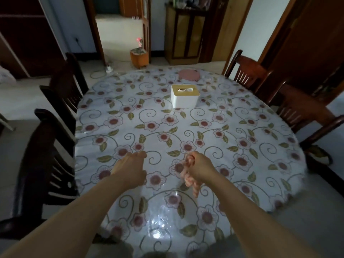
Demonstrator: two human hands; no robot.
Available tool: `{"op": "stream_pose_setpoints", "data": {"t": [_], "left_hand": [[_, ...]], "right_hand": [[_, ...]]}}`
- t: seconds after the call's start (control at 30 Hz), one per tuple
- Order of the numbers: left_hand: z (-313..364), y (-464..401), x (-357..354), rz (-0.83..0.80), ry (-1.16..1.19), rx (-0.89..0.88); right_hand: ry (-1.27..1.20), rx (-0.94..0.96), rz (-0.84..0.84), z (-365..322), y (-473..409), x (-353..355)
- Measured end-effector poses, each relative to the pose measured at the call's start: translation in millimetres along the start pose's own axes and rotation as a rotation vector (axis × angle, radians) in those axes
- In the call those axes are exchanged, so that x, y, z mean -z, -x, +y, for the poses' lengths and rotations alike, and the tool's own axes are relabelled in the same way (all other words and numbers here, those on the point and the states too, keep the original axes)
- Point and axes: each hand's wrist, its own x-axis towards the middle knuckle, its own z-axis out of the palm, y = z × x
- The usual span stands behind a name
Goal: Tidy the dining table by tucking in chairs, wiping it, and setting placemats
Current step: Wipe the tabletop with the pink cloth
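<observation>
**Round table, one cloth, four chairs**

On the near half of the table [186,127], both arms reach out over the flowery plastic cover. My right hand [200,169] is clenched around a pink-and-white cloth [187,178], bunched up, with its loose end hanging down toward the near edge. It's blurry, so I can't tell if the cloth actually touches the cover. The left hand [130,170] is just beside it, holding nothing, fingers loosely curled over the table top.

Stuff around: a white tissue box [184,98] with a tan lid sits a bit past the middle, tissue poking out of the slot. That's the only container on the table, and tissue is all I can see in it. Behind it, right at the far edge, lies one round pink placemat [189,75]. Nothing sits between the hands and the box, just bare cover with a bright glare patch near the near edge.

Chairs, counted: four dark wooden ones. Two along the left edge, far left chair [69,86] and near left chair [48,155], both close against the table. Two on the right, far right chair [245,71] and near right chair [305,112], the nearer one angled off a little.

Beyond the far edge there's a wooden cabinet [186,38] by an open doorway, and a small orange stool [139,57] on the floor.
</observation>
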Motion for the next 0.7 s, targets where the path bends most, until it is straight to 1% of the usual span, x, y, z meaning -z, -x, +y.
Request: {"op": "stream_pose_setpoints", "data": {"t": [0.1,0.17,0.23,0.37,0.5,0.63,0.7], "left_hand": [[11.0,-3.0,8.2,0.020,0.019,-0.024],[21.7,-7.5,14.6,0.043,0.014,-0.049],[31.3,-13.6,19.6,0.044,-0.003,-0.072],[33.2,-21.6,28.1,0.029,0.016,-0.045],[11.9,-19.0,41.0,0.031,0.032,-0.004],[-30.4,-20.2,60.5,0.062,0.055,0.087],[-53.6,-18.8,68.4,0.077,0.068,0.123]], "right_hand": [[0.086,-0.015,0.050,-0.2,-1.5,11.3],[0.191,-0.029,0.064,-0.6,-8.8,16.1],[0.257,-0.011,0.068,-4.1,-17.1,19.3],[0.346,0.078,0.037,-19.1,-33.6,14.8],[0.415,0.172,0.038,-49.0,-45.7,-4.2],[0.394,0.294,0.050,-91.7,-55.7,-30.5],[0.401,0.307,0.054,-113.9,-60.8,-44.8]]}}
